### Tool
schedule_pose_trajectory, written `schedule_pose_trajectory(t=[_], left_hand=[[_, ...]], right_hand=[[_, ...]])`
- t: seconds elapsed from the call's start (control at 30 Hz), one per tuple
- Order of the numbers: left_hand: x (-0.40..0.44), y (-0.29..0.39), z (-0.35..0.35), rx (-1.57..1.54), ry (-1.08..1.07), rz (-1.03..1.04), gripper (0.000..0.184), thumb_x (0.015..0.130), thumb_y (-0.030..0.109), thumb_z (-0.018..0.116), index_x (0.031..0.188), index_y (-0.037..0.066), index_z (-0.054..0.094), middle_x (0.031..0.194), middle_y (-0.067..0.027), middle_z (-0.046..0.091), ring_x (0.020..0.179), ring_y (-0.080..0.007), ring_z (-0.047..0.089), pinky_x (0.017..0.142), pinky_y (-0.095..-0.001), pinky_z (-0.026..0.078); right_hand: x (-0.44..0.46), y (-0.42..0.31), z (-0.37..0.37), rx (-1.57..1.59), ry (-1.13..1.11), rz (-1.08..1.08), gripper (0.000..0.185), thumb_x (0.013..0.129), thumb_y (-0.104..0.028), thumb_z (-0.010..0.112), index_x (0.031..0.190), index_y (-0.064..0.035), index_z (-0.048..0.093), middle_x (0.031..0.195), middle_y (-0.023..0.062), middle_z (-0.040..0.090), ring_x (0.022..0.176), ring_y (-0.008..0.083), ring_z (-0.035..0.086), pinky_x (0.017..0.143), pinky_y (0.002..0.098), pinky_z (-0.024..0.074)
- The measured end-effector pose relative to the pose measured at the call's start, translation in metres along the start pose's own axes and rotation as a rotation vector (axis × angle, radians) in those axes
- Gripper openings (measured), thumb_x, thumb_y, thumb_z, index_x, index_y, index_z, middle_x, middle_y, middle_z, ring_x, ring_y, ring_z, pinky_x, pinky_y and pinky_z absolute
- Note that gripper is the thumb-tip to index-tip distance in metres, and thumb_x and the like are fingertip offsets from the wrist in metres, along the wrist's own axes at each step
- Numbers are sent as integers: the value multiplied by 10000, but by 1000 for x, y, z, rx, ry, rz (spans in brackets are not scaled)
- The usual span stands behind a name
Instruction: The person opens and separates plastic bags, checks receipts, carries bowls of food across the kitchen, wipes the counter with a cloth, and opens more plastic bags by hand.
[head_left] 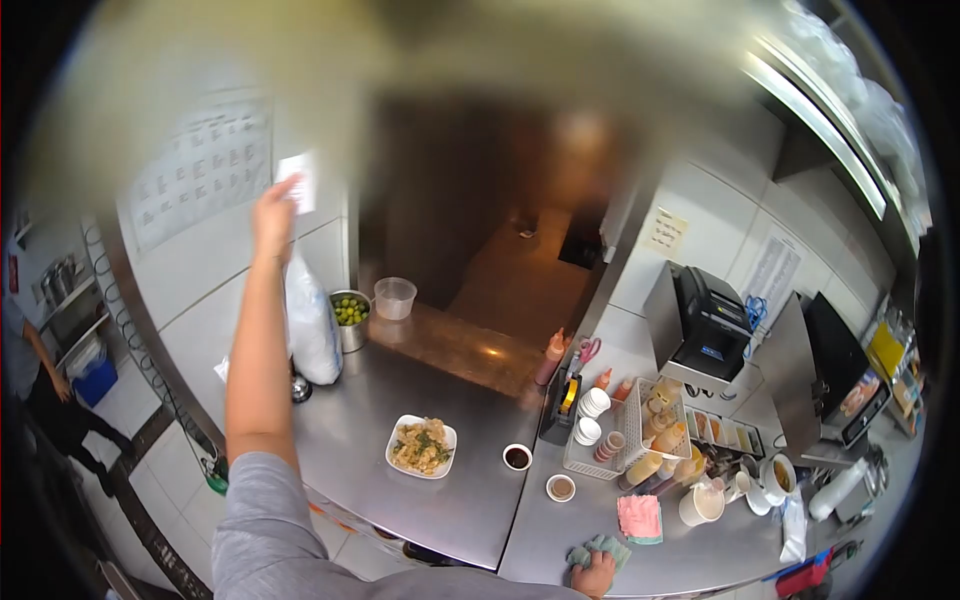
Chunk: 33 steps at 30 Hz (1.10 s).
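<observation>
My left hand (273, 215) is raised at the wall, its fingers closed on a small white paper slip (297, 183) beside a posted printed sheet (205, 165). Below it hangs or stands a white plastic bag (312, 320). Low on the steel counter (370, 480), my right hand (594, 575) rests closed over a grey-green cloth (604, 550). A square white bowl of food (421, 447) sits between the hands, with a small cup of dark sauce (517, 457) and a cup of brown sauce (561, 488) to its right.
A metal pot of green fruit (350, 309) and a clear tub (395, 298) stand near the pass-through ledge (455, 350). Rightward are sauce bottles in a white basket (640, 430), a pink cloth (640, 519) and a printer (705, 325). Another person (50, 380) stands far left.
</observation>
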<state>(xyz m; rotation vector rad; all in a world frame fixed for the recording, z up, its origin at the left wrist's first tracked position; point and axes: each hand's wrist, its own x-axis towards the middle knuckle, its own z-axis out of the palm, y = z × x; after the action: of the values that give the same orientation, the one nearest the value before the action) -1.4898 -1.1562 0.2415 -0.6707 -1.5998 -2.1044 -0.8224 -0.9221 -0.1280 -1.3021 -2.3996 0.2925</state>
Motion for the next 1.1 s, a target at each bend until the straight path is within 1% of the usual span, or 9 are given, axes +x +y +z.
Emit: schedule_pose_trajectory(t=[0.07, 0.37, 0.47, 0.57, 0.77, 0.83, 0.93, 1.0, 1.1], left_hand=[[1, -4, -72, -4, 200, 24, 396, 780, -31, 554, 1170, 3, 616, 1069, -110, 643, 888, -132, 594, 755, -241, 459], [-42, -144, -306, 682, 296, -256, 441, 784, -59, 422, 1134, 66, 660, 996, -54, 654, 791, -111, 610, 664, -269, 487], [-83, -174, -288, 760, 207, -184, 438, 786, -51, 518, 1204, 45, 608, 995, -61, 646, 780, -114, 600, 686, -251, 473], [-148, -142, -242, 130, 127, -383, 525, 756, -11, 656, 1268, 29, 546, 977, -65, 637, 756, -110, 578, 704, -228, 451], [-206, -221, -234, 581, 150, -570, 629, 674, 35, 734, 1275, 56, 548, 996, -113, 643, 736, -133, 587, 652, -270, 482], [-194, -247, -257, 1085, -22, -264, 716, 659, 169, 772, 1306, 31, 499, 1110, -166, 601, 730, -160, 608, 658, -300, 509], [-193, -224, -246, 1481, 38, -165, 953, 691, 519, 743, 1318, -98, 377, 1347, -293, 398, 1256, -407, 375, 1056, -454, 309], [-234, -156, -163, 1262, 334, 190, 722, 751, 412, 732, 1226, -79, 496, 1240, -288, 492, 1199, -415, 426, 1017, -457, 342], [-306, -156, -80, 829, -111, 32, 441, 865, 295, 632, 1176, -13, 573, 1144, -240, 559, 1077, -369, 498, 943, -424, 385]], right_hand=[[-1, 14, 24, -27, 124, 13, 387, 604, -123, 615, 985, -53, 612, 1009, 193, 532, 956, 397, 490, 849, 476, 423], [2, 24, 44, -133, 29, -40, 434, 631, -78, 596, 1060, -24, 564, 1044, 184, 512, 1004, 406, 472, 889, 485, 385], [7, 22, 47, -145, 14, -28, 442, 629, -74, 594, 1068, -28, 561, 1046, 181, 510, 1002, 404, 473, 887, 483, 385], [7, 23, 50, -169, 2, 27, 443, 637, -64, 593, 1077, -27, 555, 1048, 186, 509, 1004, 402, 472, 891, 485, 382], [8, 38, 54, -155, -53, 13, 479, 661, -83, 619, 1132, -48, 542, 1124, 210, 499, 1079, 412, 456, 937, 474, 377], [7, 39, 55, -148, -18, 28, 475, 665, -99, 634, 1132, -79, 553, 1134, 197, 502, 1079, 405, 460, 937, 475, 385], [9, 36, 51, -132, 31, 29, 436, 682, -100, 622, 1113, -60, 566, 1109, 200, 524, 1052, 408, 479, 924, 465, 394], [19, 41, 56, -93, 45, 95, 441, 681, -132, 647, 1113, -80, 576, 1105, 183, 532, 1054, 396, 482, 921, 458, 402], [44, 45, 64, -4, 115, 279, 445, 688, -163, 669, 1118, -88, 584, 1081, 170, 539, 1045, 391, 487, 904, 455, 409]])
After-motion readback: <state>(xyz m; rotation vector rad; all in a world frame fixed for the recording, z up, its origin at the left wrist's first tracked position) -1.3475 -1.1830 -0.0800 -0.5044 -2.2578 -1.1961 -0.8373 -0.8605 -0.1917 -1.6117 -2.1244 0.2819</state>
